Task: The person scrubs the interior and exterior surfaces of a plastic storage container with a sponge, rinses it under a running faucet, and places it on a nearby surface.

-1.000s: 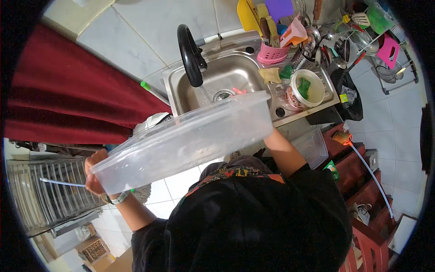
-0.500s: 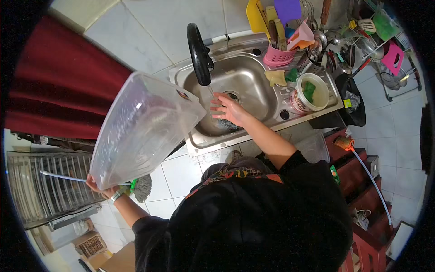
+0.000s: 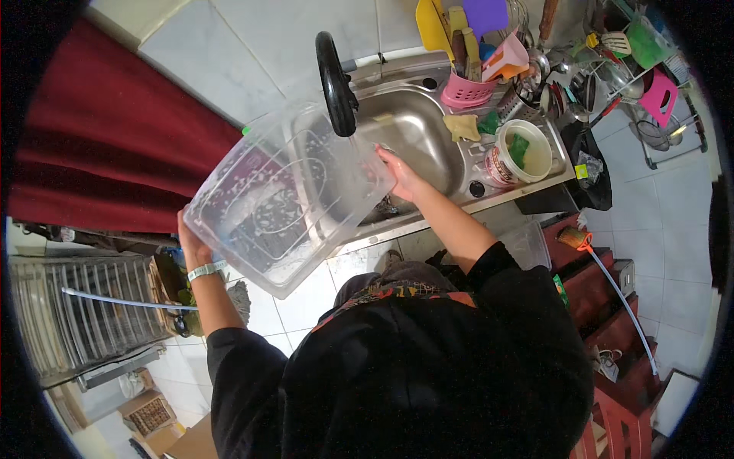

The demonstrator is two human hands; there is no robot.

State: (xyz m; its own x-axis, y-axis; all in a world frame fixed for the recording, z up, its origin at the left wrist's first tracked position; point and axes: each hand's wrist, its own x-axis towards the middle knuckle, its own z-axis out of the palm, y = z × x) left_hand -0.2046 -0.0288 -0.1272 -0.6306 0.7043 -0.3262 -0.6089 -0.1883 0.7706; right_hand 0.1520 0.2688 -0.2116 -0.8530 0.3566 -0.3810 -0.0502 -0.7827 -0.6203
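A clear plastic bin (image 3: 267, 210) is tilted over the left side of the steel sink (image 3: 440, 134), with white suds or water drops across its surface. At its lower left corner my left hand (image 3: 193, 243) grips the edge, the fingers partly hidden. My right hand (image 3: 403, 177) is closed on the opposite end, over the basin; some of its fingers are behind the plastic. The black faucet (image 3: 332, 84) arches down beside this end, its spout just above the bin.
On the right of the sink stand a white bucket (image 3: 541, 143) with a green sponge, a pink basket (image 3: 466, 92) of utensils and a yellowish cloth (image 3: 462, 128). A dark red curtain (image 3: 115, 145) hangs at left. Red steps (image 3: 585, 283) and a long-handled brush (image 3: 569, 237) are at right.
The bin has swung right and flattened out, coming under the faucet. My right hand, earlier spread under the spout, now holds its end. My left hand has moved up with the other end.
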